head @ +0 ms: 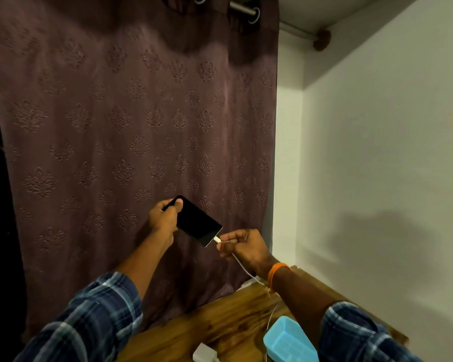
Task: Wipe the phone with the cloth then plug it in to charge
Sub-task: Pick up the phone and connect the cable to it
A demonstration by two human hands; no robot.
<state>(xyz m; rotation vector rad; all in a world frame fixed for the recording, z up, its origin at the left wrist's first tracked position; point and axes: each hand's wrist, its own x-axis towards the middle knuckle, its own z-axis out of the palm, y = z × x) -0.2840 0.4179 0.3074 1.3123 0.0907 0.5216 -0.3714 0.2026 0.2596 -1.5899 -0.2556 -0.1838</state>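
I see the phone (197,221) held up in the air in front of the curtain (131,113), above and beyond the far edge of the wooden table (220,317). The left hand (165,216) grips its upper end, thumb on the dark screen and fingers curled behind. The right hand (242,245) pinches the white cable (242,267) just behind the plug (217,240), whose tip sits at the phone's lower end; I cannot tell whether it is seated or only touching the port.

My worry is alignment. The phone is tilted and unsupported, so if the plug meets the port at an angle, I judge it may jam or scrape the edge instead of sliding in. Pushing hard against a grip at the far end could lever the phone out of the left hand.

The cable trails down to the table past a blue box (289,340) near the front edge and a white adapter (204,352) beside it. A tug could drag either one.

I see no cloth in view.
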